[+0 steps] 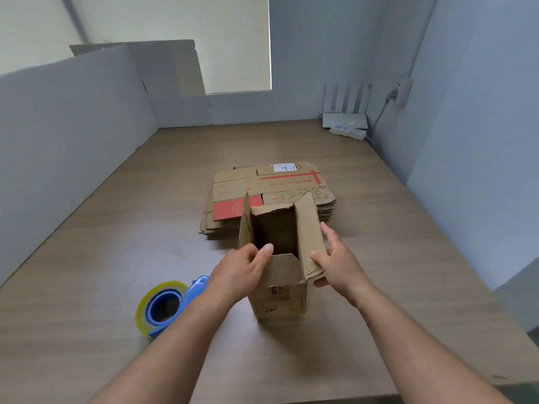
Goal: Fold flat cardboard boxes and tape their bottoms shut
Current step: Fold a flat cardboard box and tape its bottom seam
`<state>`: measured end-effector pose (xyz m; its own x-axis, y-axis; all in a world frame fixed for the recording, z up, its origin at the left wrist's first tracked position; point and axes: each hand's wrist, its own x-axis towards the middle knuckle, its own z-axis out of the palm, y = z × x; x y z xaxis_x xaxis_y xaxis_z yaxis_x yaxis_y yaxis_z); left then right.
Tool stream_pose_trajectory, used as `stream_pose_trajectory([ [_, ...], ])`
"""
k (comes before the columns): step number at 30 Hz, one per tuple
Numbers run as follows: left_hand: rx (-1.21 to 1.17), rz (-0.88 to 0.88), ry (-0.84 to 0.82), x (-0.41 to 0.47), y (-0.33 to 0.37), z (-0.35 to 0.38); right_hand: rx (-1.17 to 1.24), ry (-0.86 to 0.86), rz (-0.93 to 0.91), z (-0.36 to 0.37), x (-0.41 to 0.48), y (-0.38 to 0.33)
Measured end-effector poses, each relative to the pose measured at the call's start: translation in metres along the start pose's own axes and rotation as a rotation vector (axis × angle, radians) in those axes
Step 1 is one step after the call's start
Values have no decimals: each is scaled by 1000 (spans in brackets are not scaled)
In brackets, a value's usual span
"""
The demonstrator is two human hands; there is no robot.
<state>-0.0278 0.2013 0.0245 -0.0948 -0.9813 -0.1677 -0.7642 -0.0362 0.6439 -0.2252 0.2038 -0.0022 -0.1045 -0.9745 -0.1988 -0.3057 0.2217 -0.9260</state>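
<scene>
Since the small brown cardboard box looks light yet crease-prone, the left hand grips its left flap with curled fingers, and the right hand pinches its right flap.

I'm on a single view: head cam, wide-angle, pitched forward and down over the table. Close range. Both forearms enter from the bottom edge, with left hand, right hand and box near centre. The far wall fills the top.

Soft daylight from window blind, wide-angle edge distortion
</scene>
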Motion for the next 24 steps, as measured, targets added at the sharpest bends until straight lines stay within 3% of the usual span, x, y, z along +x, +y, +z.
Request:
stream_pose_trajectory([
  [3, 44, 43, 61, -5, -2, 0, -31, 47, 35, -13, 5, -9],
  [5, 51, 83, -36, -9, -9, -2, -124, 119, 30, -25, 13, -19],
  [8, 135, 191, -265, -13, -17, -7, -539, 170, 15, -37, 29, -39],
  [12, 148, 309, -343, -15, -20, -9, -987, 165, 32, -40, 48, -55],
  [19, 106, 355, -306, -23, -27, -7, -768, 316, 64, -48, 71, -58],
  [24, -65, 239, -174, -18, -17, -2, -557, 272, -10, -29, 66, -56],
])
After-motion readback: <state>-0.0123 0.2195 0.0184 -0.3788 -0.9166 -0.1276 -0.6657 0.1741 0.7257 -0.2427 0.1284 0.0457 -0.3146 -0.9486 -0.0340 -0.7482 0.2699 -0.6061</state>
